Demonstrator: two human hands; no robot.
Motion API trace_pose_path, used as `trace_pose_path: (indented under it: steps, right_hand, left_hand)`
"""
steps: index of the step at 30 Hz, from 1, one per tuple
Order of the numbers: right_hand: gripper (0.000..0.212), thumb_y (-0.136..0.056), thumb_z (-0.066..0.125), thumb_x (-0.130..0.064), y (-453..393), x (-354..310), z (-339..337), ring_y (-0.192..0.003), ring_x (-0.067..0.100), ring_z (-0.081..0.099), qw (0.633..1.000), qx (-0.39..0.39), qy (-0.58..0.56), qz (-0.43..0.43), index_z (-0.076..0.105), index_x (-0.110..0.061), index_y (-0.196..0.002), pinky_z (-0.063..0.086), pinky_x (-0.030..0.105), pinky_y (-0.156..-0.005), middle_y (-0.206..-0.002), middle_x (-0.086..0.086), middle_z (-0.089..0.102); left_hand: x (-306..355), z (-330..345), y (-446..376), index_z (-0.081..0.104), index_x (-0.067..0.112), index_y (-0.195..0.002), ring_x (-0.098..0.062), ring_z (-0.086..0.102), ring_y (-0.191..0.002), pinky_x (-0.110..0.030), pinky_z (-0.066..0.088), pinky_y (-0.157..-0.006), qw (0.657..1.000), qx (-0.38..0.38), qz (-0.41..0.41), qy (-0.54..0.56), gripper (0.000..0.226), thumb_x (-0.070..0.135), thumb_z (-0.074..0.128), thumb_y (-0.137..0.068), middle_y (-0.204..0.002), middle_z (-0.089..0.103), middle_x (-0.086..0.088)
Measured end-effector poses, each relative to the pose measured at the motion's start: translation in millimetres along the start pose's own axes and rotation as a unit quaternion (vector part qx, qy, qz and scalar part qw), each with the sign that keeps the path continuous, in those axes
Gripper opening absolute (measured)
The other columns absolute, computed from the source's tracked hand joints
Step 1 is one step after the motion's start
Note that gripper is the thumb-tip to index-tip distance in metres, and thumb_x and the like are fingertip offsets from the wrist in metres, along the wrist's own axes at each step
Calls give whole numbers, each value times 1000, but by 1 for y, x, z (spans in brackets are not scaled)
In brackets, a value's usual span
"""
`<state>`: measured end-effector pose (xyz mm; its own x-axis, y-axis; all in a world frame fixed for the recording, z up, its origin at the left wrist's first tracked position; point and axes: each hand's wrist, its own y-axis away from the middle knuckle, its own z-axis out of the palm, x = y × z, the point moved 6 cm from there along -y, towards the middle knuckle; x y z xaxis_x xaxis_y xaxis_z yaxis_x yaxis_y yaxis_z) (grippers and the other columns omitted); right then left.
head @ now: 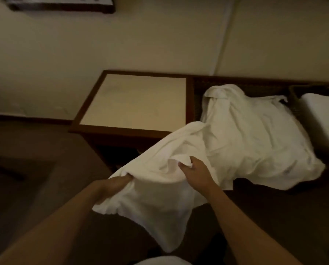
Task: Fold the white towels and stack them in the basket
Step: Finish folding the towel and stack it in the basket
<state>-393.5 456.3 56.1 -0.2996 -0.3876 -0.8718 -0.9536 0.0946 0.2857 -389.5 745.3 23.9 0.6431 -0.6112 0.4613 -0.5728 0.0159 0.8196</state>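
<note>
Down front, both hands grip 1 white towel (159,188): left hand (115,185) bunches its edge, right hand (195,169) pinches a fold. Folded towel (321,115) sits in the basket (293,96), far right.

The side table top (133,100) lies bare and reachable, while the crumpled towel heap (255,134) blocks the approach to the basket (295,98).
</note>
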Motion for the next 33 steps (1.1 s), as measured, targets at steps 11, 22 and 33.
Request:
trace_pose_path:
  steps: [11,22,33]
  right_hand:
    - [82,-79,85,-27,22,-83,95,-117,-1,57,969,-178,31,-171,42,-41,-148,52,25,-96,-130,-12,58]
    - [19,-68,77,-4,41,-129,61,-75,12,69,978,-97,-144,-119,75,-23,-69,55,32,-69,-73,-2,71]
    - [43,-96,66,-32,24,-55,5,-127,18,57,986,79,134,-58,59,-26,-138,37,20,-98,-137,-2,62]
  left_hand:
    - [55,-31,75,76,30,-92,-13,70,-84,-43,59,-78,933,39,337,-118,9,35,69,-90,-90,74,4]
    - [-9,-16,24,70,32,-117,-4,67,-99,-33,57,-89,943,-60,301,-126,40,55,72,-84,-109,71,10]
    - [-14,-28,23,72,29,-108,-4,68,-86,-35,58,-80,941,84,319,-71,22,44,58,-99,-98,72,9]
